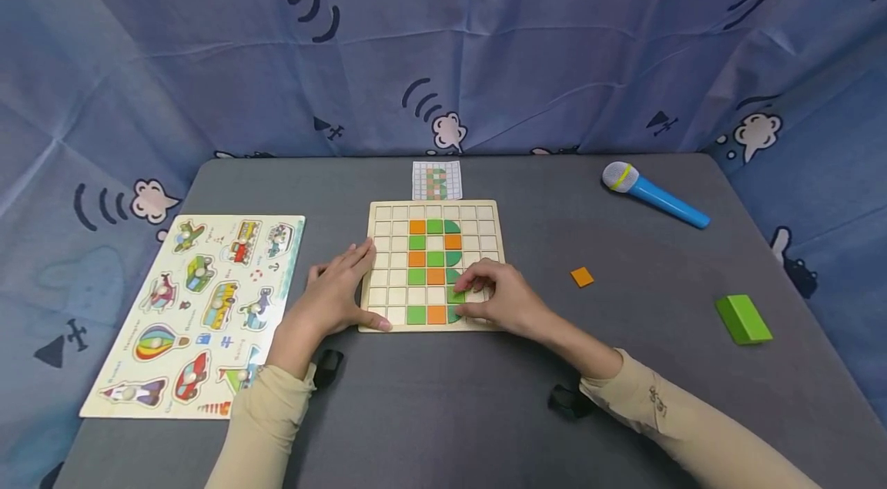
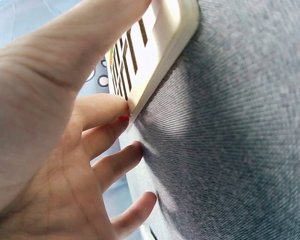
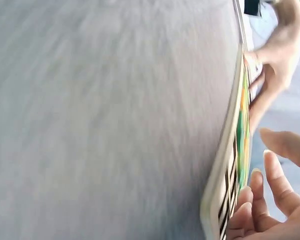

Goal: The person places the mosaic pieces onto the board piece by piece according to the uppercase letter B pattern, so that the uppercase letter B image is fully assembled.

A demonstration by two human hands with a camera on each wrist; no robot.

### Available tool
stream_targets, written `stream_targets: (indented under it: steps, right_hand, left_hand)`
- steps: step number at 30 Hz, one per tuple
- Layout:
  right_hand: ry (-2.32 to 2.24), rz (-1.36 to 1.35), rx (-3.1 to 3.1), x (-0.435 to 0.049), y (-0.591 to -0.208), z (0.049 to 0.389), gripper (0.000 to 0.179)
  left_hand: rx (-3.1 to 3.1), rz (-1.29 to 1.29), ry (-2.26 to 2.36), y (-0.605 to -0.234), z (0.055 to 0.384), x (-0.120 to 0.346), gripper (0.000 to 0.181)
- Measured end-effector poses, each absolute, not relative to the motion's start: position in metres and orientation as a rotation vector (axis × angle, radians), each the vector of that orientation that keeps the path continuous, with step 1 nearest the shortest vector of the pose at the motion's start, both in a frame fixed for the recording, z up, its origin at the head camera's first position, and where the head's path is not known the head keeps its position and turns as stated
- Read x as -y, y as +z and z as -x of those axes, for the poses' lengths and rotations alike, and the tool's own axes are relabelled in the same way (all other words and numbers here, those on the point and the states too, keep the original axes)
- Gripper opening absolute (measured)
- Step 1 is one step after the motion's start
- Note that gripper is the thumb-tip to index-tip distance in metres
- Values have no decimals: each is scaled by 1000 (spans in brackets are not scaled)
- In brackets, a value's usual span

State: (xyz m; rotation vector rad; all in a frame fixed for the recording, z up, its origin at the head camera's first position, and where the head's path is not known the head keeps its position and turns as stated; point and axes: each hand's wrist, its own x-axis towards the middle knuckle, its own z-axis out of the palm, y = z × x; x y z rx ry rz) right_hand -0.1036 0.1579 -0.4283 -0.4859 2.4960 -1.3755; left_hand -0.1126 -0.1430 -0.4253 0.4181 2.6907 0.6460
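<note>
A wooden grid board (image 1: 396,204) lies on the table, holding orange, green and dark-green rounded tiles in its middle columns. My left hand (image 1: 335,293) rests at its left side, fingers spread along the edge and thumb on the near left corner. Over the board's right part is my right hand (image 1: 509,300), its thumb and index fingertips on either side of a light-green tile (image 1: 455,295) in the rounded tiles' column. The right wrist view shows a gap between thumb and index, with no tile visible there. A loose orange tile (image 1: 582,276) lies to the right.
A small pattern card (image 1: 436,181) lies behind the board. On the left is a picture puzzle board (image 1: 277,312) with vehicle pieces. A blue toy microphone (image 1: 658,196) lies at the back right, and a green block (image 1: 744,319) near the right edge. A patterned curtain hangs behind the table.
</note>
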Motion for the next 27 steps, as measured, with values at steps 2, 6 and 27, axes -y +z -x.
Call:
stream_targets:
  steps: [2,6,27]
  right_hand:
    - [-1376,463,-2495,-168,-427,106,23]
    - [-1272,408,-2533,-190,-423,110,26]
    - [-747,47,-2707,-272,-404,116,46]
  left_hand:
    - [-2692,-421,645,-425,112,143,125]
    - [-2693,-423,644,-425,113,143,125]
    - [-2695,-413,643,-426,114,143,127]
